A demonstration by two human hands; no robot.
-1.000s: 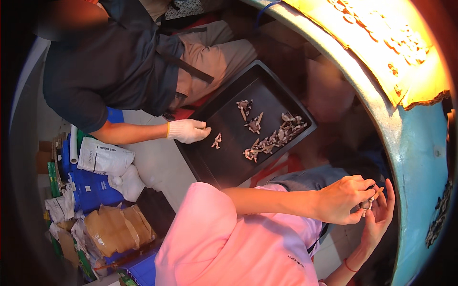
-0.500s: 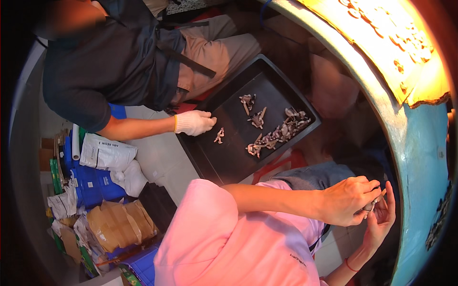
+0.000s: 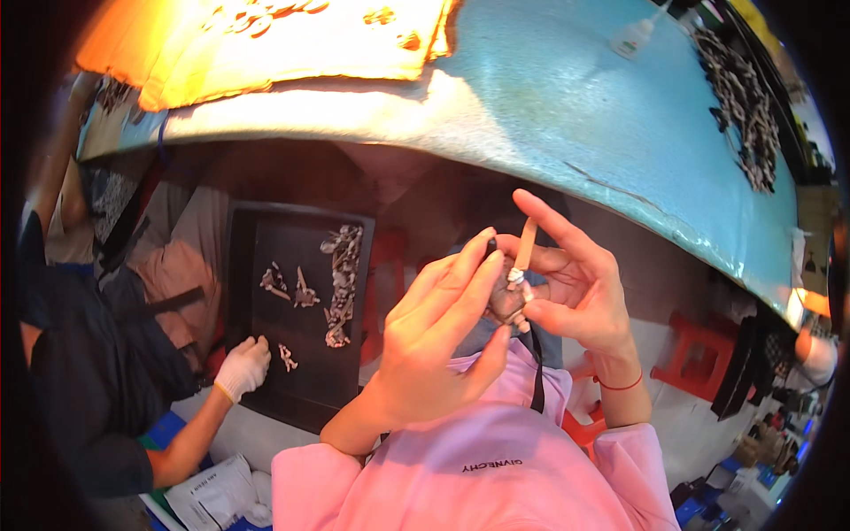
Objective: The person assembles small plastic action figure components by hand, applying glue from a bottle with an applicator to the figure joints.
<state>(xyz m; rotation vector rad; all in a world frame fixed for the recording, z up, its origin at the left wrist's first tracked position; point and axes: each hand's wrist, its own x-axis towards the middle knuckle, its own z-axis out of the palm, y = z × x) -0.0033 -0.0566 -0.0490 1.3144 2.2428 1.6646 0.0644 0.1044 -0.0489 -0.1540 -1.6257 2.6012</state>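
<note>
My left hand and my right hand meet in the middle of the view, above my lap and pink top. A thin pale stick stands upright, pinched in my right hand's fingers. A small grey-and-white piece sits between the fingertips of both hands, and my left thumb and forefinger close on it. A red cord circles my right wrist.
A black tray with several small grey parts lies at the left. A co-worker's white-gloved hand rests at its near edge. A blue table curves across the top, carrying an orange sheet and a pile of dark parts. A red stool stands at the right.
The view has swung round, so the tray now lies at the left and the table at the top. My hands stay together on the small piece. The gloved hand has shifted along the tray.
</note>
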